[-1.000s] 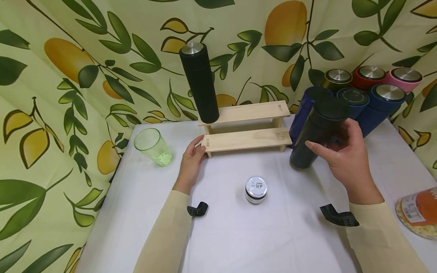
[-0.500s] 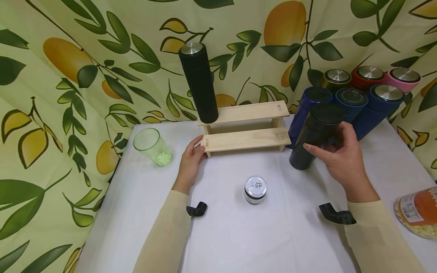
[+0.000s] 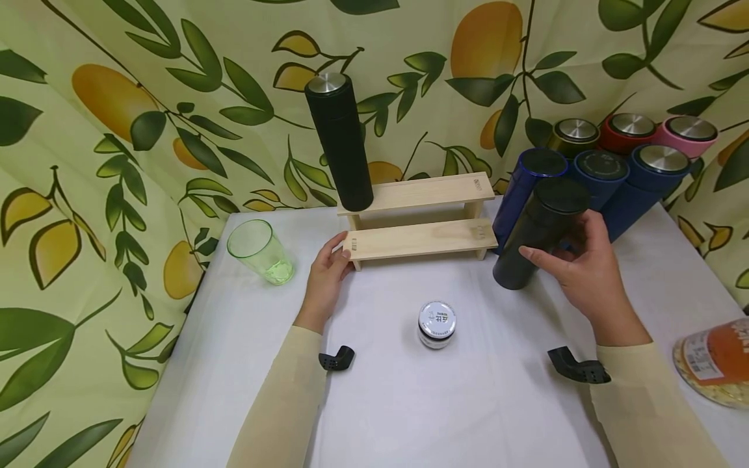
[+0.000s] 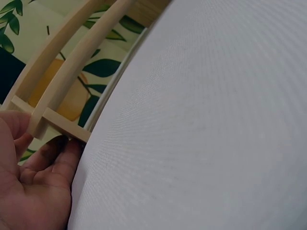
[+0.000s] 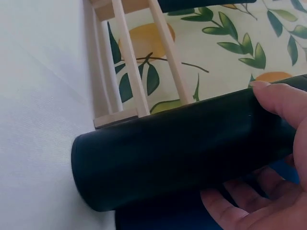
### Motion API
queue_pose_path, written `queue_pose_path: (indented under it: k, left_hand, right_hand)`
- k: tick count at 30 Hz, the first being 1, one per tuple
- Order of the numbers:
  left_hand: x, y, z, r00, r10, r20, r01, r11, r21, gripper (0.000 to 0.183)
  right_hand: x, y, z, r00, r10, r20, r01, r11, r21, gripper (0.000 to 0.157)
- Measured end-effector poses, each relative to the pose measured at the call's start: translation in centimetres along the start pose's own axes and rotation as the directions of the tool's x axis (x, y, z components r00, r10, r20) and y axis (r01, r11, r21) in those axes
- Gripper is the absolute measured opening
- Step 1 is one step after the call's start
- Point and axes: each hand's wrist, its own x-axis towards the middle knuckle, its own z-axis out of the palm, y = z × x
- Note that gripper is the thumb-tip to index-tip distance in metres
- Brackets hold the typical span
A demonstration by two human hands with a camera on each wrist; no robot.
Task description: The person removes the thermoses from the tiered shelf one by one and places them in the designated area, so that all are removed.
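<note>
My right hand (image 3: 591,279) grips a black thermos bottle (image 3: 529,240), thumb on the near side and fingers behind it. The bottle is roughly upright, its base at or just over the white cloth; I cannot tell if it touches. In the right wrist view the bottle (image 5: 177,148) crosses in front of the rack's end. At the left end of a two-step wooden rack (image 3: 418,240), my left hand (image 3: 324,279) pinches the lower step between thumb and fingers. On the upper step's left end stands another black thermos bottle (image 3: 339,143) with a silver lid top.
Several thermos bottles in blue (image 3: 643,185), red (image 3: 630,133), pink (image 3: 687,136) and olive (image 3: 575,138) crowd the back right. A small white-lidded jar (image 3: 437,323) sits mid-table, a green glass (image 3: 260,250) at left, an orange-labelled jar (image 3: 716,361) at right.
My right hand and the black thermos bottle have come down slightly and a little leftward, mostly in the first half second. The left hand keeps its hold on the rack.
</note>
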Motion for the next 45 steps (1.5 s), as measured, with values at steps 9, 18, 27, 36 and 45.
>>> queue_pose_path:
  k: [9,18,27,36,45]
  left_hand:
    - [0.0,-0.1,-0.1,1.0,0.003,0.011,-0.003,1.0,-0.007,0.048]
    - [0.0,0.0,-0.1,1.0,-0.004,-0.002,0.004,1.0,0.014,0.048]
    - [0.0,-0.1,-0.1,1.0,-0.008,-0.003,0.008,1.0,0.004,0.047]
    - [-0.1,0.0,0.1,1.0,-0.003,-0.005,0.003,1.0,0.015,0.048]
    - [-0.1,0.0,0.1,1.0,0.0,0.0,0.0,1.0,0.008,0.047]
  right_hand:
    - [-0.1,-0.5,-0.6,1.0,-0.001,0.003,0.001,1.0,-0.029,0.081]
    - [-0.4,-1.6,-1.9,0.997,-0.055,-0.06,0.055,0.998,0.005,0.083]
    - [-1.5,-3.6,-3.5,0.987,-0.077,-0.138,0.114,0.954,0.277,0.066]
    - [-2.5,-5.0,-4.1,0.943,-0.241,-0.229,0.323,0.825,0.463,0.054]
    - [-2.9,-7.0,-3.3,0.919,-0.334,-0.209,0.387,0.675,0.628,0.057]
